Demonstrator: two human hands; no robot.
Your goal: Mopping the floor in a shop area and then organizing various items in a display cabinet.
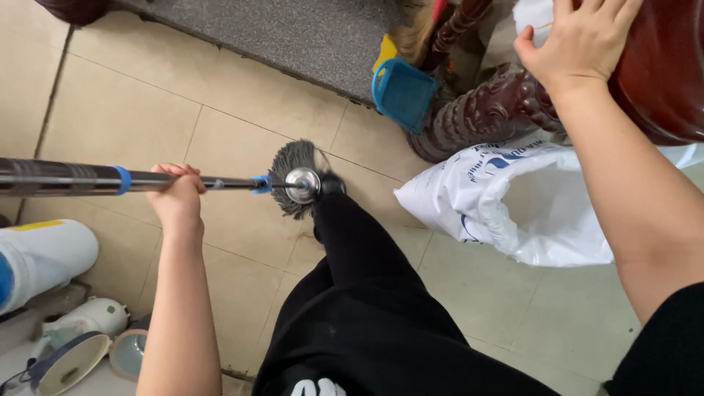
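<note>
Underfoot beige tiled floor point(242, 125), grey mat point(293, 33)

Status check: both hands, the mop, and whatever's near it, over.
Left hand grips mop handle. Right hand on dark wooden furniture. Mop head on tile, white bag close by.

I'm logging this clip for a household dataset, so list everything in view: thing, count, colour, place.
mop: one, grey head, metal handle with blue rings, on the tiles at centre
dustpan: one, blue, upright by the carved leg
carved wooden furniture: one, dark red, top right
plastic bag: one, white with blue print, on the floor at right
mat: one, grey, top centre
cylinder: one, white, lying at left
kettle: one, white, bottom left
floor tiles: beige
left hand: gripping the mop handle
right hand: flat on the furniture
leg: black trousers
</note>
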